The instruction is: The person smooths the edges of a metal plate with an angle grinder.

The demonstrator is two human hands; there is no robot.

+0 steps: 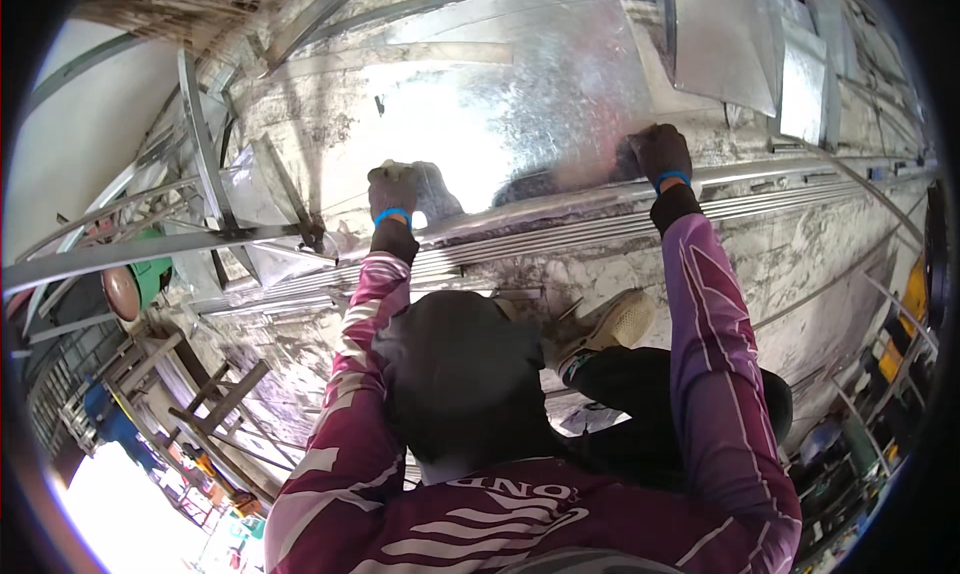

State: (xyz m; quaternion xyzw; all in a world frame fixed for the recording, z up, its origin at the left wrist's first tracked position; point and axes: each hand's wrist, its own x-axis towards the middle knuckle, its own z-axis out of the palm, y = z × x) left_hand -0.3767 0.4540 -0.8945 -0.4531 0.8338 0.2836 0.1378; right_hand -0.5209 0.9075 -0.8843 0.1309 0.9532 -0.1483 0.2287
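A large shiny metal sheet lies before me, its middle washed out by glare. My left hand, in a dark glove with a blue band at the wrist, is curled closed at the sheet's near left side. At the near right edge of that sheet, my right hand is closed too, likewise gloved and banded. Both arms are stretched forward, well apart. The fingertips of both hands are hidden, so their exact grip on the edge is hard to see. Just below the hands runs a bundle of long thin metal bars.
More metal sheets stand at the far right. Metal frame bars jut in from the left, near a green and reddish round object. A wooden stand is at the lower left. My shoe rests on the stained floor.
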